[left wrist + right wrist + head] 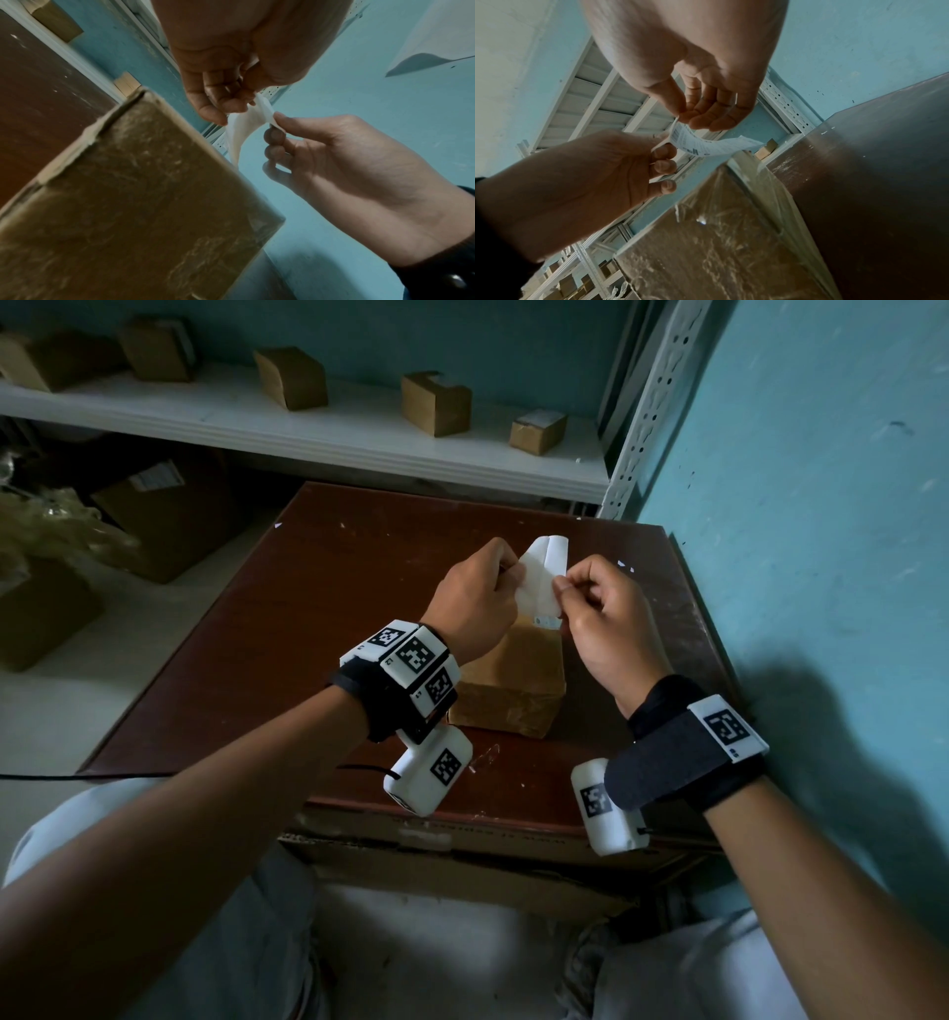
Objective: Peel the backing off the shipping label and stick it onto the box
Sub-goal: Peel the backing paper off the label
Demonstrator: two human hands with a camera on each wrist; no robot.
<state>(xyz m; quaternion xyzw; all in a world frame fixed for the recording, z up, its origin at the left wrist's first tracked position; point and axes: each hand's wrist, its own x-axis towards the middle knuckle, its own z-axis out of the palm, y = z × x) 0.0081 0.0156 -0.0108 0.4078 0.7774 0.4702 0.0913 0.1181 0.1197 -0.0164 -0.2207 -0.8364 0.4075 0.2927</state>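
Pinching both ways: left hand grip holds the shipping label at its 9 o'clock edge, right hand grip nips a corner at 3 o'clock. Label is curled, held in the air just above the box. Box sits on the worktop, wall at 3 o'clock, shelf at 12.
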